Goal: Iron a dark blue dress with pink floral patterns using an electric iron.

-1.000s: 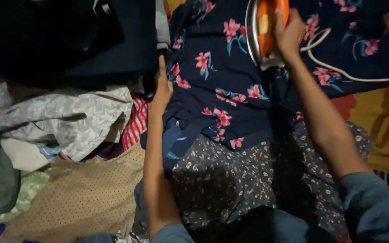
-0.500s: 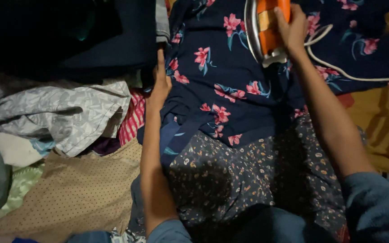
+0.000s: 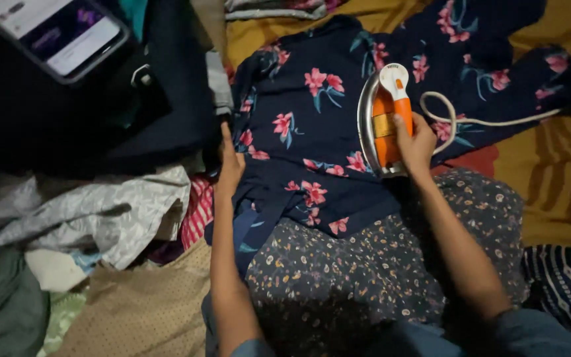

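Observation:
A dark blue garment with pink flowers [image 3: 312, 125] lies spread over a yellow cloth [image 3: 556, 185]. My right hand [image 3: 416, 142] grips the handle of an orange and white clothes iron [image 3: 384, 119], which rests on the garment. A white cord [image 3: 470, 119] runs from the iron to the right. My left hand [image 3: 230, 165] lies flat on the garment's left edge, fingers pointing away from me, pressing it down. A dark dotted fabric [image 3: 365, 264] covers my lap under both forearms.
A heap of clothes lies at the left: a grey patterned piece [image 3: 100, 211], a red striped piece [image 3: 197, 208], a tan dotted cloth [image 3: 140, 311]. A lit phone [image 3: 61, 36] rests on dark fabric at the top left. Striped cloth [image 3: 570, 284] is at the lower right.
The view has shifted so the iron and garment sit lower in frame. My right hand has drawn the iron back toward me. My left hand stays on the garment's left edge.

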